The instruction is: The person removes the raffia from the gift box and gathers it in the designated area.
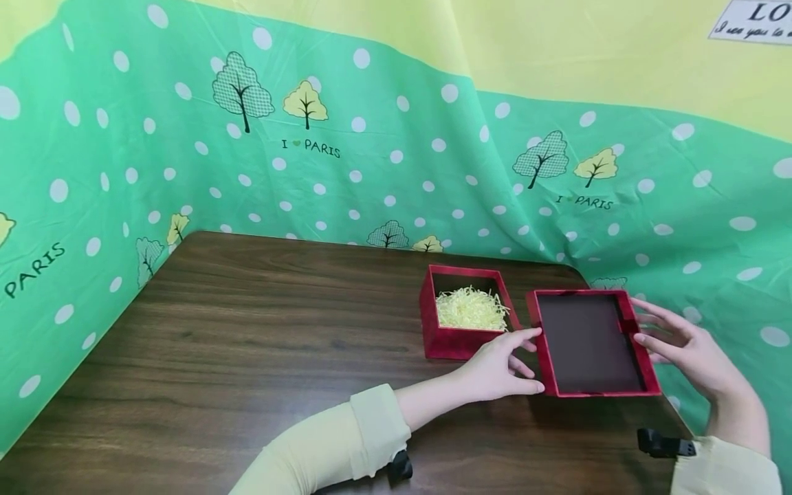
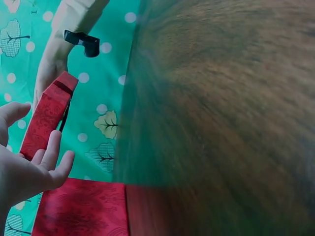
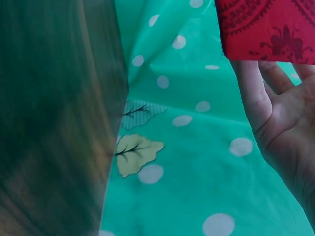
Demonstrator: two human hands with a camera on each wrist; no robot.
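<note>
A red box lid (image 1: 590, 344) with a dark inside is held up over the right part of the table, its hollow side facing the head camera. My right hand (image 1: 693, 350) grips its right edge, thumb on the near rim and fingers partly hidden behind. At the left edge, my left hand (image 1: 495, 368) holds the lid with thumb and fingertips spread along the side. The left wrist view shows the lid's patterned red side (image 2: 47, 115) between the hands. Just left of the lid stands the red box (image 1: 454, 344), uncovered, holding pale yellow shredded paper (image 1: 470, 309).
The dark wood table (image 1: 247, 357) extends left of the box. A green and yellow curtain (image 1: 383, 185) with dots and printed trees hangs behind and along both sides. Black wrist straps (image 1: 665, 443) sit at both cuffs.
</note>
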